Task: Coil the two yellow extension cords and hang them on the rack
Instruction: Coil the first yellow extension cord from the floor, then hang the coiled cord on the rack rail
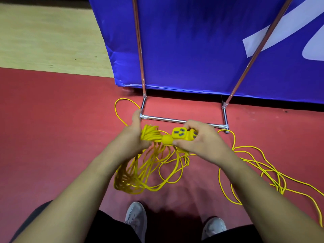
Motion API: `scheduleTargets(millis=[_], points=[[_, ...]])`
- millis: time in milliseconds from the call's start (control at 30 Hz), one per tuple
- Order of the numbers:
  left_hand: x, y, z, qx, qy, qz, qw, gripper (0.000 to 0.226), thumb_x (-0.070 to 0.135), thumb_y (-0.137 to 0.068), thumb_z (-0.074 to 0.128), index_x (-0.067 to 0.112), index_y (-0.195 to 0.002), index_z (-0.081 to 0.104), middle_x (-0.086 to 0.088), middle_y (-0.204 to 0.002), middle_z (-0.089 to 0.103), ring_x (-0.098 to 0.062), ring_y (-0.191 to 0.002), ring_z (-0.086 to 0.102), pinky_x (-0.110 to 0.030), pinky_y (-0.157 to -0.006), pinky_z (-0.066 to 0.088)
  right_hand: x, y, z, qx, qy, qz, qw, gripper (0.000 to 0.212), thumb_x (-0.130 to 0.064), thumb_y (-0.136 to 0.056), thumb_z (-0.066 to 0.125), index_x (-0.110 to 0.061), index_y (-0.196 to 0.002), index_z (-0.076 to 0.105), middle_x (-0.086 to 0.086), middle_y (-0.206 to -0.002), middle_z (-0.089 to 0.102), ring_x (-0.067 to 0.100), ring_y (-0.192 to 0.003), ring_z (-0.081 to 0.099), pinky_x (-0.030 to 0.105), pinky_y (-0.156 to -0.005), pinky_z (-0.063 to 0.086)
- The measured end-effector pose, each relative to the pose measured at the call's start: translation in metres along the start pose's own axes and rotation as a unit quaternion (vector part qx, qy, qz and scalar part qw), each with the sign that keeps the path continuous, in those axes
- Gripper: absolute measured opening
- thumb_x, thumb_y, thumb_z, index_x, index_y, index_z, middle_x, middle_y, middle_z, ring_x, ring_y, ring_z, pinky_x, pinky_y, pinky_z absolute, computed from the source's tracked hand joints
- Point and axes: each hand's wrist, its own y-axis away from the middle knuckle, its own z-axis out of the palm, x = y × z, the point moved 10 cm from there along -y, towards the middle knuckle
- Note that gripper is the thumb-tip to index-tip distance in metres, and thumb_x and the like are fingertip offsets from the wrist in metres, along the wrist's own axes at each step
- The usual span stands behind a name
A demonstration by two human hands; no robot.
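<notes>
With my left grip (135, 135) closed round the coiled yellow extension cord (138, 174) hanging near the rack (175, 121) base and my right grip (198, 142) pinching its socket block (182, 135), I should bind this end snugly round the loops so nothing slips

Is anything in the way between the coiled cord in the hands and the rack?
Nothing visible does. The left hand holds the coil, the right hand the socket block, right in front of the rack. A loose cord lies on the floor at right; the rack's top is out of view.
</notes>
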Motion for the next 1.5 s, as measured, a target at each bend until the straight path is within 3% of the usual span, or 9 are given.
scheduleTargets(millis=[167,333,500,633,733,933,1067,1200,1500], points=[[0.03,0.009,0.018,-0.067,-0.087,0.144,0.984,0.054,0.013,-0.079,0.069,0.019,-0.13,0.051,-0.003,-0.108,0.066,-0.019,-0.098,0.059,-0.016,-0.071,0.03,-0.02,-0.003,-0.009,0.033,-0.048,-0.028,0.998,0.046,-0.042,-0.062,0.086,-0.035,-0.101,0.062,-0.011,-0.086,0.068,0.007,-0.078,0.064,0.028,-0.077,0.053],[0.04,0.019,0.026,-0.127,0.005,0.164,0.978,0.052,0.015,-0.075,0.077,0.029,-0.121,0.057,0.018,-0.082,0.063,0.007,-0.068,0.054,-0.015,-0.067,0.04,-0.037,-0.011,-0.016,0.088,-0.001,-0.1,0.991,0.044,-0.044,-0.079,0.074,-0.026,-0.116,0.057,-0.009,-0.103,0.055,0.004,-0.092,0.051,0.02,-0.082,0.041],[0.038,0.012,0.02,-0.112,0.221,0.072,0.966,0.039,0.005,-0.08,0.074,0.025,-0.109,0.059,0.01,-0.061,0.056,-0.01,-0.052,0.048,-0.027,-0.05,0.044,-0.013,-0.004,-0.022,0.201,0.016,-0.056,0.978,0.02,-0.034,-0.095,0.055,-0.019,-0.105,0.063,0.002,-0.103,0.05,0.014,-0.092,0.053,0.04,-0.086,0.047],[0.042,0.009,0.016,-0.114,0.296,0.063,0.946,0.037,-0.001,-0.081,0.07,0.014,-0.113,0.059,0.01,-0.058,0.052,-0.009,-0.048,0.042,-0.021,-0.045,0.038,-0.02,-0.007,0.01,-0.038,-0.033,-0.081,0.995,0.077,-0.065,-0.078,0.056,-0.026,-0.143,0.045,0.0,-0.141,0.041,0.007,-0.135,0.036,0.032,-0.116,0.029],[0.047,0.011,0.01,-0.118,0.284,0.082,0.948,0.037,-0.002,-0.08,0.071,0.013,-0.112,0.058,0.01,-0.061,0.055,-0.008,-0.05,0.045,-0.021,-0.048,0.04,-0.023,0.004,0.022,-0.109,0.144,-0.103,0.978,0.108,-0.074,-0.061,0.069,-0.05,-0.149,0.011,-0.006,-0.158,0.015,0.018,-0.151,-0.001,0.046,-0.122,0.0],[0.057,0.021,0.004,-0.106,0.224,0.137,0.959,0.044,0.015,-0.075,0.077,0.023,-0.107,0.048,-0.009,-0.086,0.062,-0.03,-0.068,0.056,-0.044,-0.063,0.051,-0.048,0.004,0.014,-0.006,0.226,-0.17,0.959,0.077,-0.054,-0.065,0.072,-0.046,-0.136,0.043,0.002,-0.154,0.033,0.022,-0.15,0.011,0.057,-0.118,0.01],[0.067,0.023,0.002,-0.123,0.227,0.143,0.956,0.057,0.001,-0.078,0.075,0.017,-0.106,0.028,-0.013,-0.088,0.066,-0.019,-0.067,0.058,-0.034,-0.061,0.048,-0.063,0.008,0.008,0.008,0.268,-0.216,0.939,0.046,-0.053,-0.059,0.066,-0.036,-0.101,0.069,-0.01,-0.151,0.037,0.018,-0.15,0.01,0.058,-0.117,0.006],[0.078,0.031,-0.01,-0.108,0.207,0.154,0.96,0.055,0.004,-0.077,0.077,0.019,-0.108,0.034,-0.009,-0.084,0.065,-0.012,-0.063,0.054,-0.025,-0.06,0.045,-0.067,0.008,0.002,0.001,0.208,-0.217,0.954,0.038,-0.048,-0.058,0.07,-0.031,-0.092,0.072,-0.022,-0.116,0.064,0.01,-0.136,0.037,0.052,-0.116,0.017],[0.098,0.035,-0.077,-0.026,-0.048,0.195,0.979,0.054,0.017,-0.074,0.065,0.026,-0.118,0.036,-0.001,-0.079,0.057,-0.016,-0.07,0.056,-0.035,-0.062,0.045,-0.095,-0.003,-0.078,0.059,0.058,-0.093,0.992,0.02,-0.045,-0.055,0.06,-0.03,-0.067,0.066,-0.004,-0.073,0.068,0.015,-0.081,0.055,0.035,-0.076,0.048]])
